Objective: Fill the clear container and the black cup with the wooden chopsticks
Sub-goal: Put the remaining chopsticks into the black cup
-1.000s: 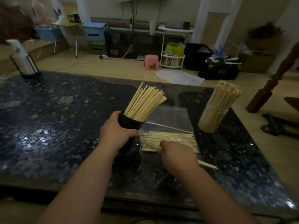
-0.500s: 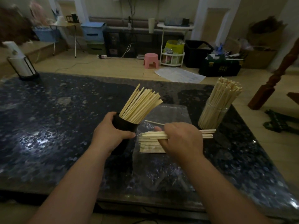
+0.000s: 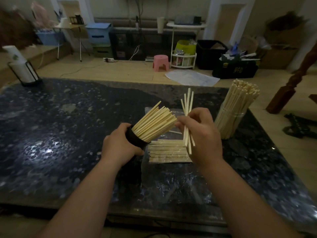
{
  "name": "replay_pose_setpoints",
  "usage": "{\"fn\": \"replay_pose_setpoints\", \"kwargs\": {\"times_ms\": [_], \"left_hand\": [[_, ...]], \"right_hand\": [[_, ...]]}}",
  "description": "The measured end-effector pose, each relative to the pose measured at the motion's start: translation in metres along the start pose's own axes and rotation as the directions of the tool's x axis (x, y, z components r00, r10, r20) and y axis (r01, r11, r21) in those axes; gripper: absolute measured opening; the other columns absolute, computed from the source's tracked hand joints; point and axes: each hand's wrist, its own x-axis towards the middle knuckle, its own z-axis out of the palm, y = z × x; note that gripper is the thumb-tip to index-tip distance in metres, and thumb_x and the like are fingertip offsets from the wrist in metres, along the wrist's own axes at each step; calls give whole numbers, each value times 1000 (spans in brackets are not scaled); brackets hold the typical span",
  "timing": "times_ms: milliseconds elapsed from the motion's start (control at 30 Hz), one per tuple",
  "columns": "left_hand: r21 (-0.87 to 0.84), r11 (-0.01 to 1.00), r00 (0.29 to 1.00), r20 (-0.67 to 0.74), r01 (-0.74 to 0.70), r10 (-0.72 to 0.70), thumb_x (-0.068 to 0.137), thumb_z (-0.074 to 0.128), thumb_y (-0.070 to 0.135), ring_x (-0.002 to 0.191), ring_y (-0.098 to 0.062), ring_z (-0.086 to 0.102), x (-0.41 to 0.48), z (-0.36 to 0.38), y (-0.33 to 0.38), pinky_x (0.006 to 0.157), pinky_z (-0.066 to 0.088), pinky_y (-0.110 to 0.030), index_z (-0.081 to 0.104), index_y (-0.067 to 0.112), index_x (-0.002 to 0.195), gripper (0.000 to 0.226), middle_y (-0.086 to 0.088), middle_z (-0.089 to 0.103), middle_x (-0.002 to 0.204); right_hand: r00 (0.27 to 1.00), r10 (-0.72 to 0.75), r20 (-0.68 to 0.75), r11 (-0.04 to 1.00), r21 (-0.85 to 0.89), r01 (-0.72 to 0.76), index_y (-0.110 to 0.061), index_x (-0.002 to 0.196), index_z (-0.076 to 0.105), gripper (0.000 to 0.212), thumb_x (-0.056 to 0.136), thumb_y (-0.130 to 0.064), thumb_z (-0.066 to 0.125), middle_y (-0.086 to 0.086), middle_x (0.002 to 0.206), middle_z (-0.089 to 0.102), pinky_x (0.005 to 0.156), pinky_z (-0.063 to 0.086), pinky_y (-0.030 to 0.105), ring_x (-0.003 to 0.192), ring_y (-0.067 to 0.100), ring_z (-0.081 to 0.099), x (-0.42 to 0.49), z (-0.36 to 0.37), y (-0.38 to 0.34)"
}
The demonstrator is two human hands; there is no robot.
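Left hand (image 3: pixel 120 148) wraps around the round black cup (image 3: pixel 135 140), which tilts toward 2 o'clock and is packed with pale wooden chopsticks (image 3: pixel 154 124). Right hand (image 3: pixel 202 134), at 3 o'clock of those sticks, pinches a small bundle of chopsticks (image 3: pixel 187 107) nearly upright. At 6 o'clock of the bundle, a flat row of loose chopsticks (image 3: pixel 168 152) lies on a clear plastic bag (image 3: pixel 171 182). At 3 o'clock of the right hand, the clear cylindrical container (image 3: pixel 229 124) stands full of sticks on the dark speckled stone tabletop (image 3: pixel 68 134).
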Motion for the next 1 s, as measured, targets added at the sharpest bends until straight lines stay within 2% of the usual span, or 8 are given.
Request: {"fn": "replay_pose_setpoints", "kwargs": {"times_ms": [200, 333, 467, 633, 733, 833, 933, 1000], "left_hand": [[66, 998, 1000, 16, 3, -4, 59, 93, 25, 125, -29, 49, 3, 3, -2, 101, 48, -45, 47, 34, 137, 92, 1, 59, 130], [61, 998, 1000, 20, -6, 5, 58, 93, 26, 126, -30, 49, 4, 3, -2, 99, 48, -44, 47, 35, 138, 94, 2, 58, 130], [5, 999, 999, 32, -34, 34, 57, 93, 23, 123, -29, 48, 4, 2, -4, 95, 48, -41, 48, 37, 134, 89, 3, 57, 123], [-48, 997, 995, 78, -52, 56, 55, 93, 22, 120, -24, 49, 5, 1, -5, 98, 48, -45, 50, 41, 127, 87, 14, 52, 110], [-62, 996, 991, 113, -62, 69, 49, 94, 19, 113, -23, 55, 5, 3, -5, 95, 52, -45, 49, 47, 114, 84, 13, 60, 107], [-58, 996, 990, 124, -65, 71, 46, 95, 20, 109, -22, 57, 5, 5, -5, 93, 54, -45, 49, 49, 111, 84, 14, 60, 104], [-66, 995, 989, 123, -75, 83, 46, 95, 20, 109, -20, 56, 5, 4, -7, 91, 53, -42, 51, 46, 114, 85, 12, 61, 106], [-59, 994, 988, 124, -91, 98, 47, 95, 20, 108, -19, 56, 6, 3, -7, 90, 53, -40, 51, 45, 114, 84, 14, 60, 104]], "right_hand": [[971, -49, -233, 976, 198, 96, -11, 95, 76, 8, 93, -16, 69, -7, 91, 61, 77, 45, 10, 82, -1, 56, 6, -2, -24], [946, 322, -31, 764, 599, -240, -16, 83, 72, 16, 97, -18, 63, 2, 75, 72, 65, 59, 30, 70, 14, 72, 11, -1, -40], [910, 415, -4, 779, 517, -353, -25, 77, 71, 20, 96, -27, 65, -9, 69, 71, 58, 52, 19, 64, 5, 68, 10, 4, -36], [860, 503, 88, 696, 549, -463, -14, 74, 71, 16, 87, -21, 75, -27, 73, 66, 74, 46, 12, 80, -8, 61, 15, 3, -25], [828, 499, 255, 714, 420, -560, -14, 84, 72, 21, 74, -25, 86, -14, 100, 65, 91, 46, 24, 106, 5, 59, 13, 13, -14], [770, 534, 349, 627, 447, -637, -24, 101, 63, 52, 59, -35, 92, 11, 118, 62, 78, 58, 26, 92, 15, 70, 8, 20, -12], [766, 592, 252, 558, 558, -615, -24, 95, 65, 16, 88, -38, 70, 10, 117, 61, 73, 52, 26, 97, 18, 65, 10, 13, -20], [725, 654, 219, 513, 576, -636, -23, 88, 68, 24, 99, -33, 50, 3, 112, 60, 77, 45, 27, 99, 13, 58, 12, 9, -22]]}}
